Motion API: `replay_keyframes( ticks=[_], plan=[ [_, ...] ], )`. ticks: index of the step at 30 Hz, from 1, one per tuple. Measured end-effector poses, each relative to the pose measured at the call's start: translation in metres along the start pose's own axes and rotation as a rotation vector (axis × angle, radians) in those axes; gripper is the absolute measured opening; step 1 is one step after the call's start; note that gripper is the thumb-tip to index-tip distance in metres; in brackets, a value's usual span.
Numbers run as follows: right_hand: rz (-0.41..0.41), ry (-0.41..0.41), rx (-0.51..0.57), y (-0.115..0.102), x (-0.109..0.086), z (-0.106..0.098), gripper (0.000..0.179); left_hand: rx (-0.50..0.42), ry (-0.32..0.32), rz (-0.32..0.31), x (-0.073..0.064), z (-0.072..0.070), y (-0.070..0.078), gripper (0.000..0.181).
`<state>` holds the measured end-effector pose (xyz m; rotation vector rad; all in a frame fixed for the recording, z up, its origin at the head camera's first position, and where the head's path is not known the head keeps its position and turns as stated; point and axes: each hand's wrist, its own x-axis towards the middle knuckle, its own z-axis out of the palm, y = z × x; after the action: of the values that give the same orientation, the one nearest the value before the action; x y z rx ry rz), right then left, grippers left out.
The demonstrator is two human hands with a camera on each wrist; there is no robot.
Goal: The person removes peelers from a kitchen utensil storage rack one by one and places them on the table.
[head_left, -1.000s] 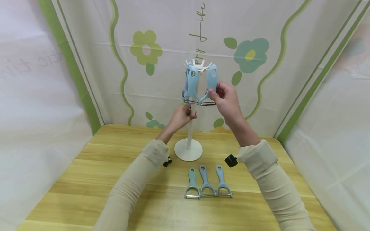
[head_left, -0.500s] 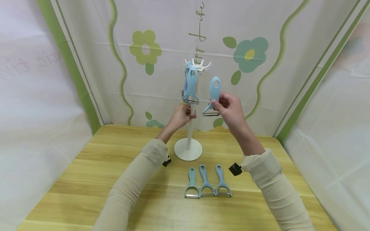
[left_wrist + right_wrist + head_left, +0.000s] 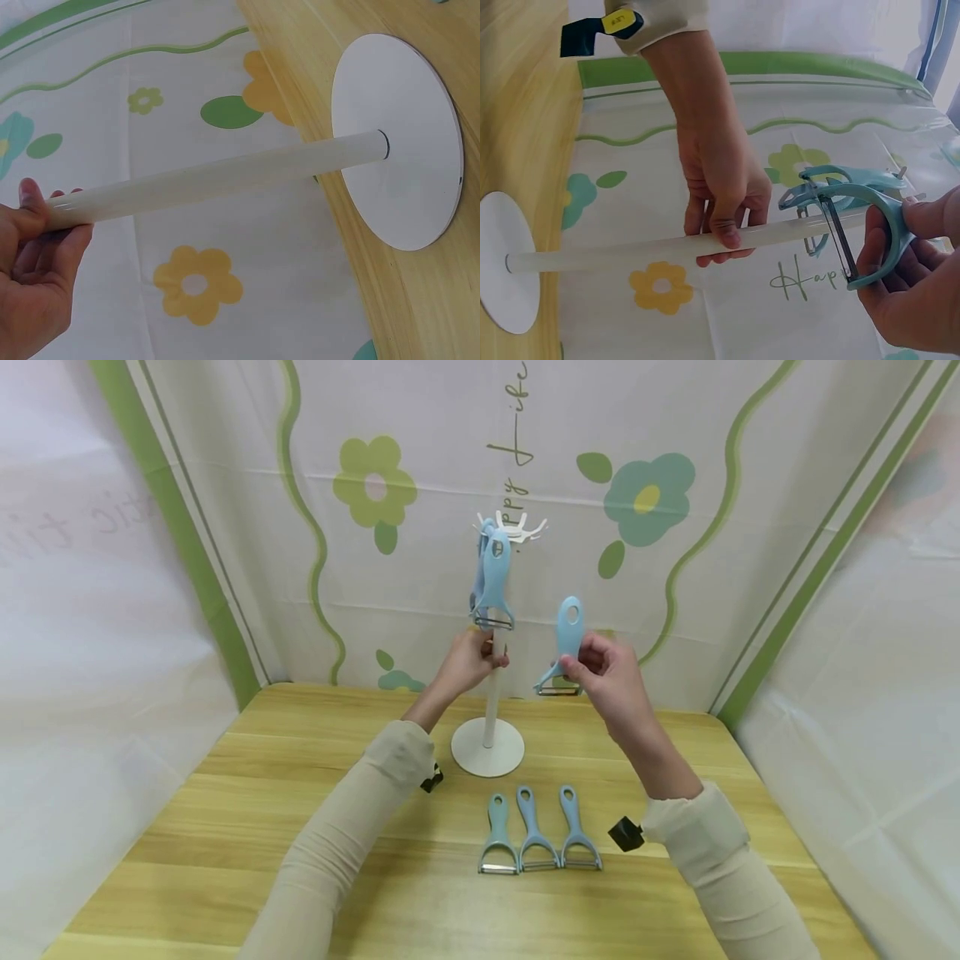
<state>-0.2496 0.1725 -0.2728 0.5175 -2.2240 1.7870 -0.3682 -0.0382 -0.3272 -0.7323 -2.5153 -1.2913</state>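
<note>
My left hand (image 3: 468, 662) grips the white pole (image 3: 225, 176) of an upright rack, below its ring of hooks (image 3: 517, 529). To the right of the rack, my right hand (image 3: 615, 681) pinches a light blue peeler (image 3: 570, 628) by its handle, blade end down; the right wrist view shows its blade (image 3: 838, 236). Blue peelers (image 3: 495, 572) hang from the hooks on the left side, overlapping so that the rear ones are partly hidden. On the table in front of the base lie a green peeler (image 3: 498, 827) and two blue peelers (image 3: 529, 817), side by side, handles pointing away.
The rack's round white base (image 3: 487, 760) stands on the wooden table (image 3: 247, 810). Behind it hangs a white cloth (image 3: 450, 460) printed with flowers, and more cloth encloses both sides. A small black device (image 3: 626, 833) sits at the right sleeve.
The light blue peeler has come off its hook and moved down and to the right in my right hand. My left hand stays on the pole.
</note>
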Motion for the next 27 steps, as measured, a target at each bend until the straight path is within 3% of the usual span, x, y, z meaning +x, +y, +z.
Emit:
replay_keyframes(
  ticks=[27],
  plan=[
    [0.234,-0.016,0.007,0.061,-0.058,-0.020,0.027,-0.007,-0.003,-0.010,-0.001,-0.001,0.001,0.021]
  ],
)
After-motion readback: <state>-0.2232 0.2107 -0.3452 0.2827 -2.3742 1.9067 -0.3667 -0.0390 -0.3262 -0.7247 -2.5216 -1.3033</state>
